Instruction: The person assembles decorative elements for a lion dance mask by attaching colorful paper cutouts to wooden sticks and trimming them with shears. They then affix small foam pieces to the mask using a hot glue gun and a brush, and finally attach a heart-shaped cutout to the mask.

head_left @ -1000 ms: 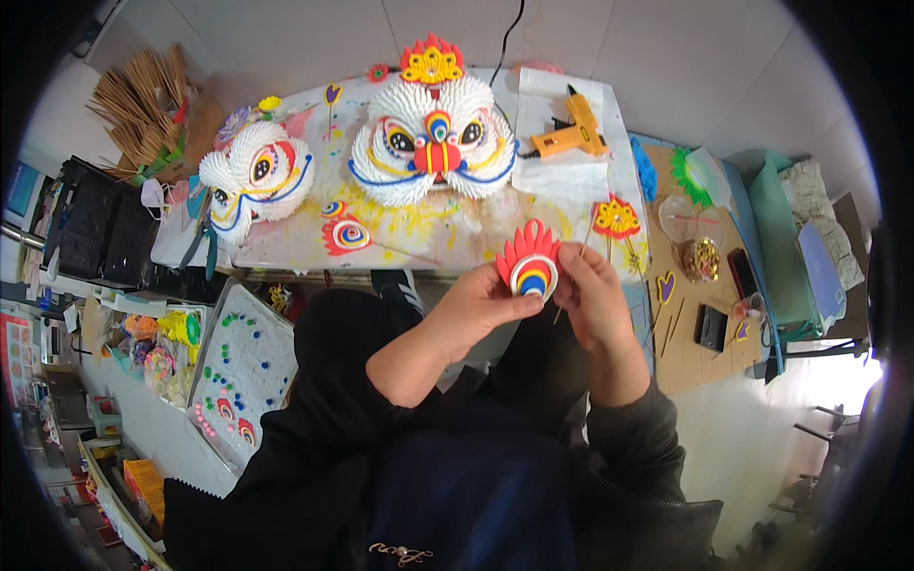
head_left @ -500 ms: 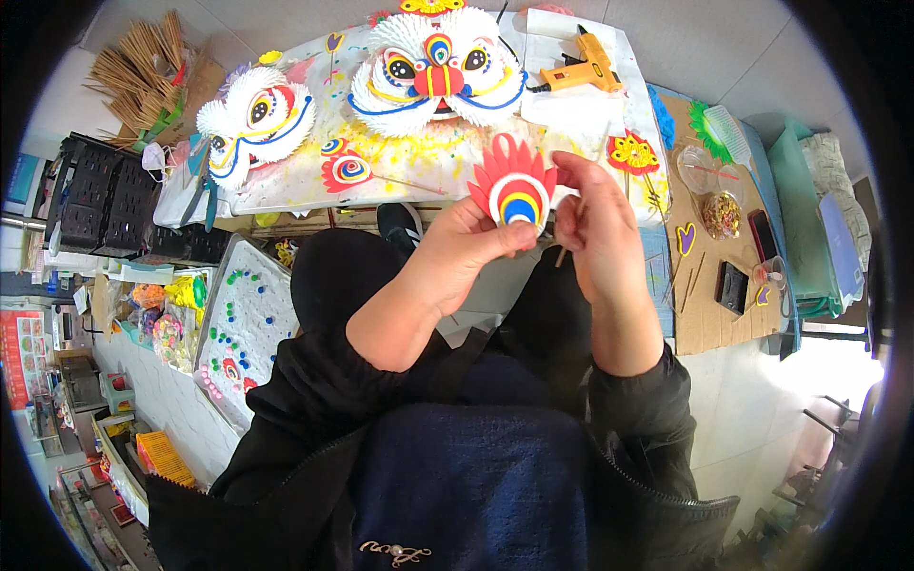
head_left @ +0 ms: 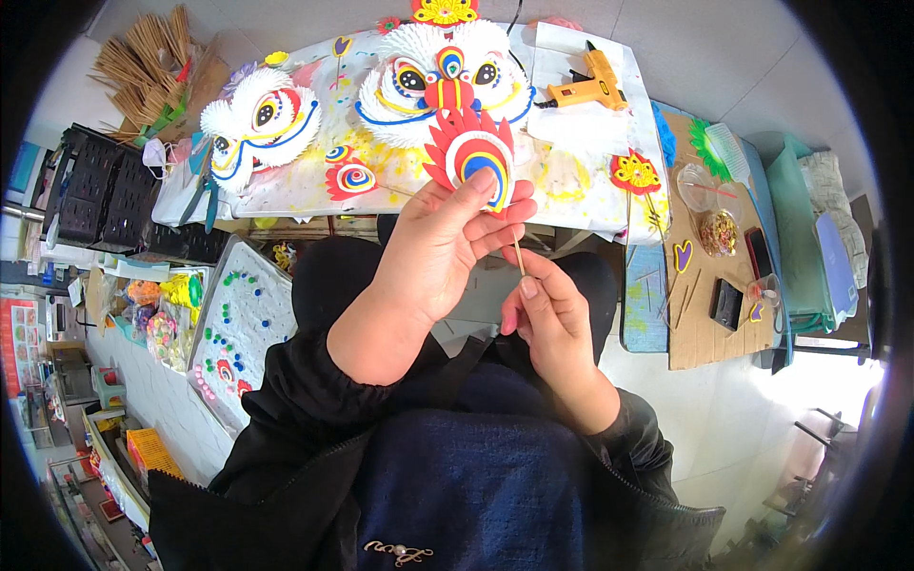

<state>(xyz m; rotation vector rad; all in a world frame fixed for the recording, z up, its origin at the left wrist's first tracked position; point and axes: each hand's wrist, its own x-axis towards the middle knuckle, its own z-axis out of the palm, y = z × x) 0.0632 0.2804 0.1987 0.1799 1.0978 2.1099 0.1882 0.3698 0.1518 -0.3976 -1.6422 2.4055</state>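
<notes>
My left hand (head_left: 443, 233) pinches a layered foam ornament (head_left: 471, 157) between thumb and fingers. It has red pointed petals around white, red, yellow and blue curves. A thin wooden stick (head_left: 519, 255) slants down from the ornament's lower end; how it joins is hidden behind my fingers. Lower and to the right, my right hand (head_left: 552, 309) grips that stick between thumb and forefinger. Behind the ornament, a white lion-head craft (head_left: 400, 90) with a red nose rests on the table. To its left lies a second lion head (head_left: 262, 119), and a small red swirl ornament (head_left: 352, 178) on a stick.
An orange glue gun (head_left: 592, 84) lies on white paper at the table's (head_left: 552, 205) far right. Cardboard (head_left: 695, 338) on the right holds sticks, a bead container (head_left: 719, 233) and a black box (head_left: 726, 306). A tray (head_left: 249, 309) with coloured balls sits left, below black crates (head_left: 95, 195).
The ornament has tilted and moved left in my left hand. My right hand has dropped from beside the petals and now holds the stick below.
</notes>
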